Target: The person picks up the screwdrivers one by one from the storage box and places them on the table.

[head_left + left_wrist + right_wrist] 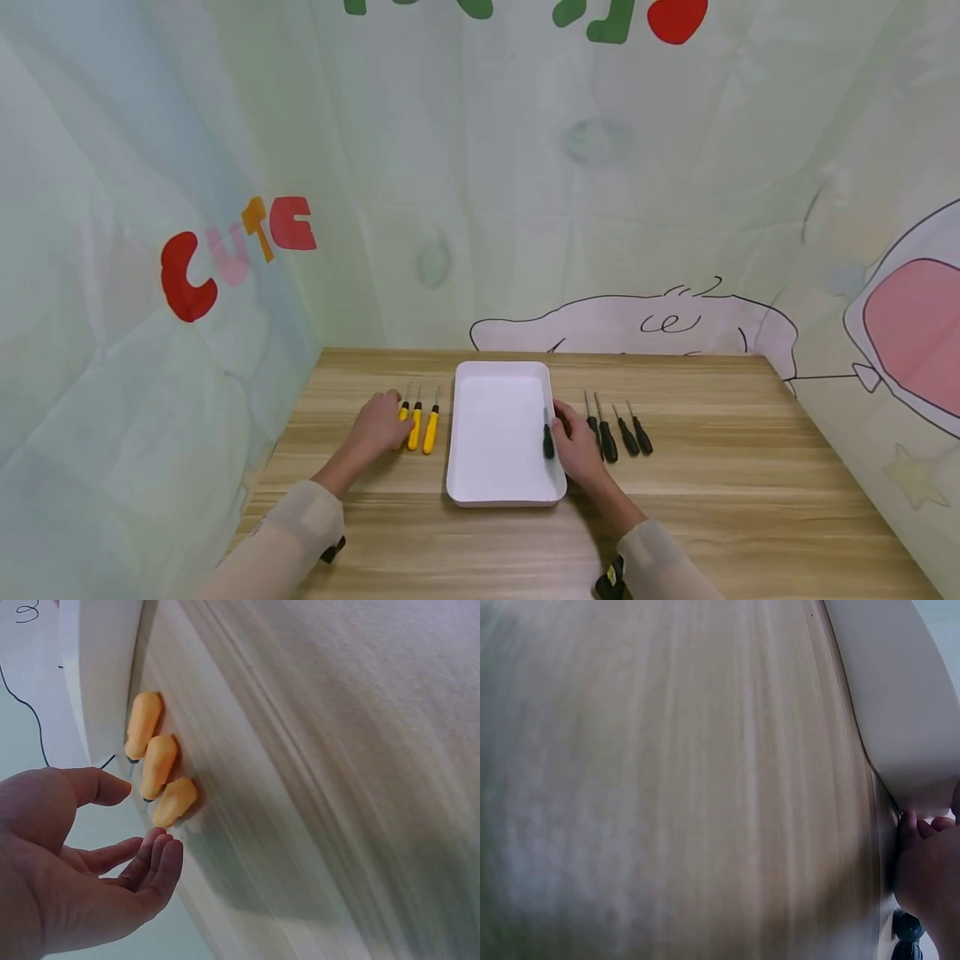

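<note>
Three screwdrivers with yellow handles lie in a row left of a white tray [501, 492]. My left hand [378, 423] is over the leftmost yellow screwdriver [175, 801], partly hiding it in the head view. In the left wrist view its thumb and fingers stand apart, fingertips right beside that handle. The middle yellow screwdriver [416, 429] and the one nearest the tray [431, 432] lie alongside. My right hand [579, 450] holds the tray's right side, thumb at the rim and fingers along the outer wall. A black screwdriver [548, 440] lies inside the tray against that wall.
Several black screwdrivers lie right of the tray, among them one [608, 442] close to my right hand and another [642, 437] at the row's outer end. The wooden table [450, 550] meets a printed cloth backdrop [390, 275] at the back and sides.
</note>
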The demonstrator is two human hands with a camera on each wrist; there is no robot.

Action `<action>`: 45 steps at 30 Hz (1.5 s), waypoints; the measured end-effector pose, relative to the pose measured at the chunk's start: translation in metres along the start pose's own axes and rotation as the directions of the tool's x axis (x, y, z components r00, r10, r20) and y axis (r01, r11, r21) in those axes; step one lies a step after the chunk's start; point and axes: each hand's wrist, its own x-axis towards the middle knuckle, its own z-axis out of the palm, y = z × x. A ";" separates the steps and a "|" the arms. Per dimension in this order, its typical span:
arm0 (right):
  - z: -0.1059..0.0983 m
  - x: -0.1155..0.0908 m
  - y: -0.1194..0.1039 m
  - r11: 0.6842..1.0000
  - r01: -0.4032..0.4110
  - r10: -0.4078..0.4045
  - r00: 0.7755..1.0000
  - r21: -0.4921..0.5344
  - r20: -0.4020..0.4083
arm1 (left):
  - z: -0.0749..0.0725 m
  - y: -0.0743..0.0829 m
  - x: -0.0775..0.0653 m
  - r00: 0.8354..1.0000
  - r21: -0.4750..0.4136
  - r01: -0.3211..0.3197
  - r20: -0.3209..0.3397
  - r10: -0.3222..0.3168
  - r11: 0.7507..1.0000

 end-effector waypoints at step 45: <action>-0.002 -0.001 -0.002 1.000 -0.005 0.005 1.000 -0.004 -0.002 | 0.004 0.065 0.002 0.958 -0.254 -0.286 -0.102 0.269 0.924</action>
